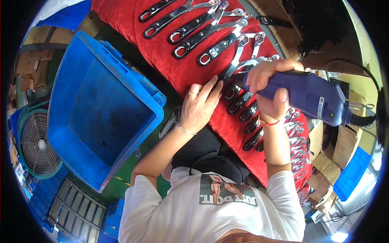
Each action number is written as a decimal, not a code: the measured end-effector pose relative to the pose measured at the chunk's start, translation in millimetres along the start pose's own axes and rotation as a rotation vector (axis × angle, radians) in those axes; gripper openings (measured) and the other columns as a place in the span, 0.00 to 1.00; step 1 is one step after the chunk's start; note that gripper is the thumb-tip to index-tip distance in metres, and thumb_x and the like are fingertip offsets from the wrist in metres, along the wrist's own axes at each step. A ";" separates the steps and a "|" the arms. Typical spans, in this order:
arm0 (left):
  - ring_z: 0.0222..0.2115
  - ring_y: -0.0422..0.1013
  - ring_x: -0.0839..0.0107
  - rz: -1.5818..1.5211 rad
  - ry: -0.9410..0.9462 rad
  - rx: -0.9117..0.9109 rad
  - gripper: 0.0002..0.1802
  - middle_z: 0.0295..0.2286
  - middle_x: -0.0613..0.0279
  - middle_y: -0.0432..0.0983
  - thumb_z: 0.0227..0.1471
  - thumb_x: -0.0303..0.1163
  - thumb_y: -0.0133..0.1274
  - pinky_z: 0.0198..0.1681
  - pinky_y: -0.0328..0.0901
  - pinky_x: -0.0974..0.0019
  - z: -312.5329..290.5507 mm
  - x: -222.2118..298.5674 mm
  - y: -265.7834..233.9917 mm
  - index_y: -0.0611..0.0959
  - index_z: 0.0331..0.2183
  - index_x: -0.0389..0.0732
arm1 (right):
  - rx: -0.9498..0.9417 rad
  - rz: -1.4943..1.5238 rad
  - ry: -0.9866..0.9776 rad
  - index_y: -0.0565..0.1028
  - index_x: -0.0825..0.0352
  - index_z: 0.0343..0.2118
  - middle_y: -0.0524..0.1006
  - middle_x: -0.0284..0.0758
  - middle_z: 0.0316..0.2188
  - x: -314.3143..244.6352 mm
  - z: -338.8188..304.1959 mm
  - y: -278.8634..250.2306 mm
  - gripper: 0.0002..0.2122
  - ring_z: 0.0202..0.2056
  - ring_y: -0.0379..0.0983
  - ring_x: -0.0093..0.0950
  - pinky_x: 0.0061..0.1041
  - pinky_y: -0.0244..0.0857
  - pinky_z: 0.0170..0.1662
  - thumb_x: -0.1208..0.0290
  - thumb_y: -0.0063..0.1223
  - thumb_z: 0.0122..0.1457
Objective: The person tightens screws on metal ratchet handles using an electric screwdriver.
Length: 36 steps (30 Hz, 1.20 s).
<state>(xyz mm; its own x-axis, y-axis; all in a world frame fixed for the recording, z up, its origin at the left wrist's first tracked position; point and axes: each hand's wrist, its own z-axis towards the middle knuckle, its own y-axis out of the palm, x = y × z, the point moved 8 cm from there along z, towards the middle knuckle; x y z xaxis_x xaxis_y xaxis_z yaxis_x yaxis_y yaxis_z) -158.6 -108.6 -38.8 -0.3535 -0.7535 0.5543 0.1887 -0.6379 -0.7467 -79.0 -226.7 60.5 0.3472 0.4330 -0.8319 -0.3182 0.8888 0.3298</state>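
Observation:
My right hand grips a thick purple corded power tool. Its narrower dark nose points left and down at a black-handled metal part on the red cloth; the exact tip is hard to make out. My left hand lies over the near end of that same part, fingertips pressed on its handle and thumb hidden. More black-handled parts with silver arms lie in a row on both sides, such as a slotted one just beyond and another nearer me.
Red cloth covers the long table. A large blue bin stands left of it, with a round green floor fan farther left. Cardboard boxes and a blue crate sit at the right. A black cable loops behind the tool.

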 end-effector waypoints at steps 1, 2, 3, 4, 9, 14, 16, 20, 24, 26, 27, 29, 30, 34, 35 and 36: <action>0.28 0.62 0.67 -0.001 -0.003 0.009 0.21 0.47 0.65 0.70 0.42 0.27 0.59 0.34 0.64 0.68 0.5 0.4 -0.3 0.80 0.42 0.43 | -0.045 -0.007 0.015 0.64 0.69 0.39 0.70 0.34 0.18 0.9 1.9 5.5 0.20 0.19 0.68 0.25 0.25 0.66 0.25 0.61 0.59 0.52; 0.28 0.62 0.67 -0.004 -0.008 0.008 0.21 0.47 0.65 0.70 0.42 0.27 0.59 0.34 0.64 0.68 0.4 1.0 -0.1 0.80 0.42 0.43 | -0.046 -0.008 0.021 0.64 0.69 0.39 0.70 0.34 0.18 0.8 3.9 6.6 0.20 0.19 0.68 0.25 0.25 0.66 0.25 0.61 0.59 0.52; 0.28 0.62 0.67 0.012 -0.009 0.004 0.20 0.47 0.66 0.70 0.42 0.27 0.59 0.34 0.64 0.69 0.1 2.1 0.1 0.80 0.41 0.42 | -0.112 -0.056 0.061 0.66 0.70 0.36 0.70 0.34 0.17 3.4 5.5 12.5 0.20 0.19 0.69 0.24 0.23 0.66 0.25 0.60 0.60 0.50; 0.28 0.62 0.67 0.035 -0.010 0.002 0.19 0.46 0.66 0.70 0.41 0.27 0.59 0.33 0.64 0.69 0.0 1.6 -0.4 0.81 0.41 0.42 | -0.181 -0.098 0.098 0.67 0.70 0.33 0.71 0.33 0.17 7.4 7.6 19.4 0.20 0.19 0.69 0.23 0.22 0.65 0.25 0.59 0.62 0.49; 0.28 0.62 0.67 0.046 0.011 -0.013 0.21 0.48 0.61 0.68 0.43 0.27 0.52 0.35 0.65 0.68 -2.0 0.7 5.0 0.79 0.43 0.39 | -0.097 -0.088 0.138 0.67 0.70 0.27 0.70 0.33 0.16 10.5 10.9 14.7 0.21 0.19 0.69 0.23 0.21 0.65 0.24 0.55 0.62 0.48; 0.30 0.63 0.66 0.033 -0.034 -0.022 0.19 0.46 0.63 0.70 0.43 0.30 0.57 0.35 0.65 0.68 2.5 0.5 -1.2 0.79 0.42 0.42 | -0.136 -0.086 0.178 0.65 0.70 0.36 0.70 0.35 0.16 13.3 24.1 9.6 0.23 0.18 0.68 0.25 0.24 0.66 0.24 0.54 0.60 0.50; 0.32 0.64 0.65 -0.023 -0.066 -0.010 0.19 0.45 0.66 0.71 0.43 0.31 0.60 0.36 0.64 0.67 10.9 -4.4 -5.6 0.80 0.41 0.44 | -0.051 -0.030 0.076 0.62 0.68 0.41 0.68 0.35 0.16 6.4 30.8 1.0 0.23 0.18 0.67 0.27 0.27 0.66 0.24 0.56 0.58 0.52; 0.41 0.65 0.59 0.082 -0.052 0.096 0.19 0.46 0.60 0.68 0.45 0.27 0.58 0.43 0.64 0.60 34.4 -11.6 -18.8 0.78 0.43 0.43 | 0.013 -0.079 -0.125 0.61 0.68 0.45 0.68 0.35 0.18 3.3 58.6 -10.9 0.22 0.18 0.66 0.28 0.29 0.66 0.25 0.59 0.54 0.55; 0.42 0.66 0.59 0.127 -0.092 0.102 0.20 0.46 0.59 0.69 0.44 0.24 0.55 0.45 0.65 0.61 50.4 -23.0 -11.0 0.78 0.44 0.42 | -0.022 -0.094 -0.124 0.61 0.68 0.44 0.68 0.36 0.18 21.5 68.4 -15.3 0.21 0.18 0.67 0.28 0.29 0.66 0.25 0.59 0.53 0.55; 0.42 0.66 0.60 0.146 -0.115 0.089 0.20 0.45 0.59 0.69 0.44 0.24 0.54 0.45 0.65 0.62 52.7 -27.7 -8.5 0.78 0.44 0.42 | -0.015 -0.080 -0.081 0.62 0.68 0.44 0.69 0.36 0.18 29.5 66.9 -17.6 0.20 0.18 0.68 0.28 0.28 0.66 0.26 0.59 0.52 0.55; 0.41 0.67 0.61 0.138 -0.125 0.073 0.20 0.45 0.59 0.69 0.43 0.23 0.53 0.45 0.66 0.63 54.7 -29.3 -7.7 0.78 0.43 0.41 | -0.010 -0.079 -0.090 0.62 0.68 0.44 0.69 0.36 0.18 30.0 68.2 -20.0 0.20 0.18 0.68 0.27 0.28 0.66 0.26 0.60 0.52 0.55; 0.41 0.67 0.62 0.128 -0.138 0.050 0.21 0.45 0.59 0.69 0.43 0.23 0.52 0.45 0.66 0.64 56.7 -29.7 -7.9 0.79 0.43 0.41 | -0.014 -0.069 -0.072 0.62 0.68 0.44 0.69 0.36 0.18 31.0 70.7 -21.0 0.21 0.18 0.68 0.27 0.29 0.66 0.26 0.60 0.52 0.55; 0.41 0.67 0.62 0.137 -0.127 0.044 0.21 0.45 0.59 0.70 0.42 0.22 0.51 0.44 0.66 0.64 57.9 -29.2 -8.5 0.79 0.43 0.40 | -0.019 -0.060 -0.059 0.62 0.68 0.44 0.69 0.36 0.18 31.7 71.9 -20.6 0.21 0.18 0.68 0.27 0.29 0.67 0.27 0.60 0.52 0.55; 0.40 0.68 0.62 0.161 -0.104 0.041 0.22 0.45 0.59 0.70 0.41 0.22 0.50 0.44 0.67 0.64 59.3 -28.7 -6.7 0.79 0.43 0.40 | -0.068 -0.073 -0.016 0.66 0.71 0.37 0.69 0.35 0.16 34.4 74.8 -6.8 0.22 0.17 0.68 0.26 0.27 0.67 0.24 0.55 0.58 0.52; 0.40 0.68 0.62 0.163 -0.105 0.042 0.22 0.45 0.59 0.70 0.41 0.22 0.50 0.44 0.67 0.64 58.5 -29.2 -6.3 0.79 0.43 0.40 | -0.075 -0.109 0.016 0.67 0.72 0.31 0.70 0.35 0.15 35.1 77.3 -2.7 0.23 0.17 0.68 0.25 0.25 0.68 0.24 0.53 0.61 0.50; 0.40 0.68 0.63 0.165 -0.102 0.048 0.22 0.45 0.59 0.70 0.40 0.22 0.50 0.44 0.67 0.65 57.2 -29.4 -6.1 0.79 0.43 0.39 | -0.078 -0.107 0.015 0.67 0.72 0.31 0.70 0.35 0.15 35.0 77.4 -2.0 0.23 0.17 0.68 0.25 0.25 0.68 0.24 0.53 0.61 0.50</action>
<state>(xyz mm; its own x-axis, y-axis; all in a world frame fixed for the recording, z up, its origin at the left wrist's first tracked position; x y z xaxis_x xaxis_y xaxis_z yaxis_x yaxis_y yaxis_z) -96.9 -91.7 -29.5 -0.2204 -0.8589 0.4623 0.2811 -0.5098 -0.8131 2.0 -201.7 65.2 0.3699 0.3334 -0.8672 -0.3476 0.9153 0.2036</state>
